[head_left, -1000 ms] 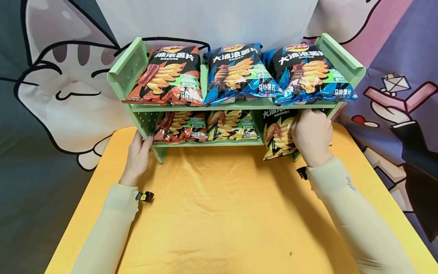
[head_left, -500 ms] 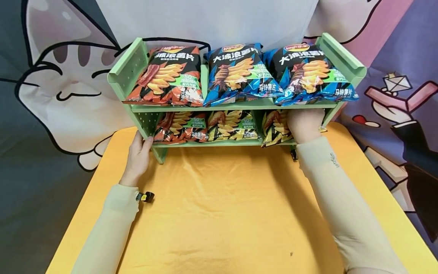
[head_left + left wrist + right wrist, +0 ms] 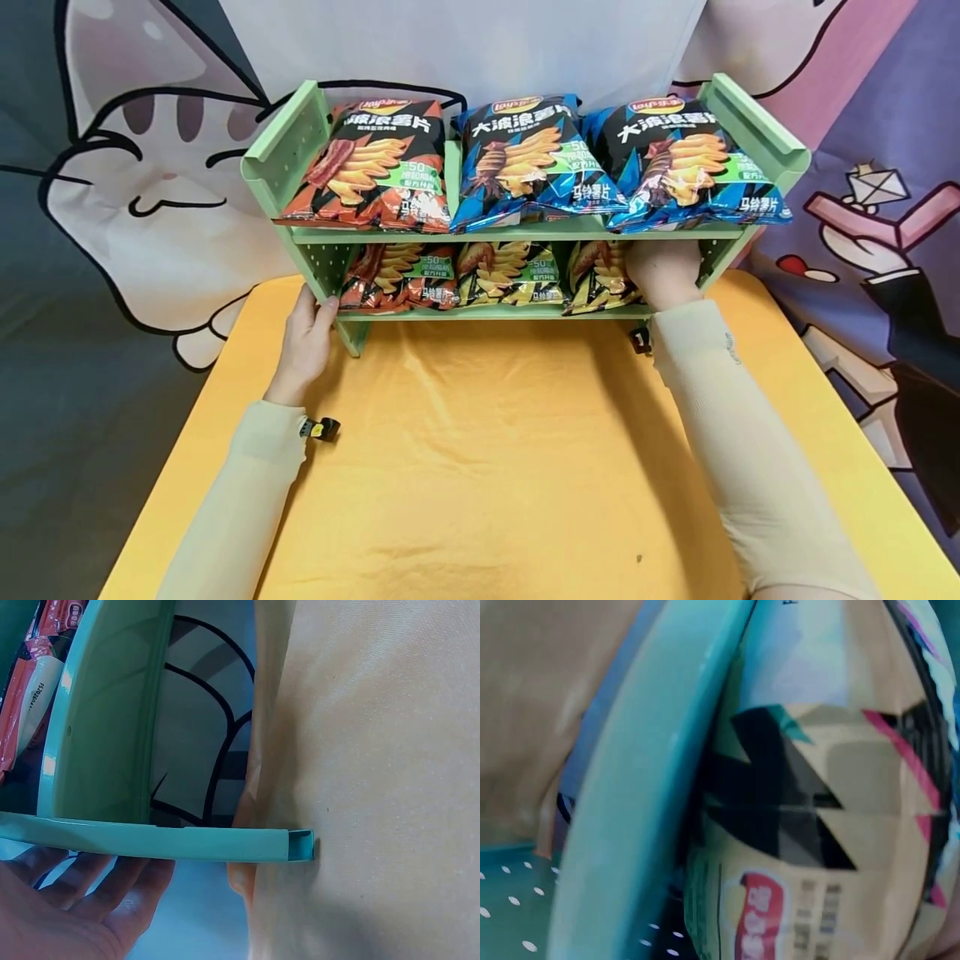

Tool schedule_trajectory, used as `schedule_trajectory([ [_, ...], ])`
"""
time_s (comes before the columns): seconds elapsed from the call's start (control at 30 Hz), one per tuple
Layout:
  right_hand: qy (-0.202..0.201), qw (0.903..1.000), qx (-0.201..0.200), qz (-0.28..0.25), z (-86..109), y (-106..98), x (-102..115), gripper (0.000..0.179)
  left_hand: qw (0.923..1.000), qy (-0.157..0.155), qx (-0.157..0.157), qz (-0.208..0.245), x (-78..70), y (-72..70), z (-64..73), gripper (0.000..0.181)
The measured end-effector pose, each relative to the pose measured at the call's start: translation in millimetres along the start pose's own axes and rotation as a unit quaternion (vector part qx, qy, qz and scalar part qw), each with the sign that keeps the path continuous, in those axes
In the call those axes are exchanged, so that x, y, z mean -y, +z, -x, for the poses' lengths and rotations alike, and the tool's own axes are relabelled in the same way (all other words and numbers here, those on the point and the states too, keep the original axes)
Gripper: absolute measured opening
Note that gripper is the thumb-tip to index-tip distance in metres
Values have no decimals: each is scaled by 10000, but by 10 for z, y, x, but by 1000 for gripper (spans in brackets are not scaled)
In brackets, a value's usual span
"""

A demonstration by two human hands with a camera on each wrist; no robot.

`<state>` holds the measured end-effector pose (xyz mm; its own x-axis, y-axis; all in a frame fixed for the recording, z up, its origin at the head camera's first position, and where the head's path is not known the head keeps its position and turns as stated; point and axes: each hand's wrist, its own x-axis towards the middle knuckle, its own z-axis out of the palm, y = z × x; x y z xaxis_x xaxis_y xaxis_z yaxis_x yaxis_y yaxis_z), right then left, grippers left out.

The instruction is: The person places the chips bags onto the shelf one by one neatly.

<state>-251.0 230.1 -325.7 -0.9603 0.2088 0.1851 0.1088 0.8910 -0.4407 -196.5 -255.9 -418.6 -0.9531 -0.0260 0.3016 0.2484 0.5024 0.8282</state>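
My left hand (image 3: 302, 342) rests against the outer left side of a green two-tier shelf rack (image 3: 517, 312). In the left wrist view its fingers (image 3: 139, 892) lie fairly straight along the panel. At the right end of the lower tier, my right hand (image 3: 663, 271) reaches in under the upper board and holds a yellow-and-black chip bag (image 3: 600, 275); its fingertips are hidden there. In the right wrist view the back of this chip bag (image 3: 810, 825) lies close beside a green shelf edge (image 3: 645, 787).
Also on the lower tier are a red chip bag (image 3: 401, 279) and another yellow one (image 3: 510, 275). Above stand a red bag (image 3: 375, 167) and two blue bags (image 3: 536, 162). A yellow cloth (image 3: 480, 450) covers the table; printed cartoon panels stand behind.
My right hand has moved deeper into the lower tier, taking the yellow chip bag from hanging over the front edge to lying further back on it. The left hand stays put.
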Motion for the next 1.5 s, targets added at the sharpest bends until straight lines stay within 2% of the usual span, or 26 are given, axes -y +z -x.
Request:
schedule_trajectory([
  [0.17,-255,9952,728,594,-82,3,-88,60,10000,-40,-8,44,13,0,-6,50],
  [0.27,-260,9943,922,458,-102,8,-122,59,10000,-38,-14,44,13,-6,-9,50],
  [0.47,-227,9976,655,-87,-58,44,-142,55,9999,-51,66,126,16,-19,-12,50],
  [0.63,-137,9991,391,-81,-23,54,-138,54,9989,-22,171,439,25,-28,-22,49],
  [0.73,-198,9997,101,-128,10,63,-145,48,9982,-10,216,565,25,-31,-26,50],
  [0.8,-402,9990,-136,-159,52,76,-158,38,9978,-28,229,619,23,-29,-24,50],
  [0.9,-1039,9925,-618,-196,137,100,-183,24,9973,9,238,688,29,-26,-21,50],
  [0.97,-1554,9829,-979,-160,202,110,-192,28,9973,51,234,693,39,-24,-19,51],
  [1.07,-2072,9684,-1359,-284,295,107,-201,33,9970,105,244,732,48,-20,-19,52],
  [1.23,-2372,9591,-1467,-492,453,92,-210,38,9974,130,280,651,49,-21,-16,52],
  [1.4,-2599,9536,-1429,-522,626,113,-251,38,9992,159,330,170,29,-54,4,54],
  [1.5,-2642,9538,-1291,-611,732,97,-282,39,9992,255,292,-91,5,-44,2,54],
])
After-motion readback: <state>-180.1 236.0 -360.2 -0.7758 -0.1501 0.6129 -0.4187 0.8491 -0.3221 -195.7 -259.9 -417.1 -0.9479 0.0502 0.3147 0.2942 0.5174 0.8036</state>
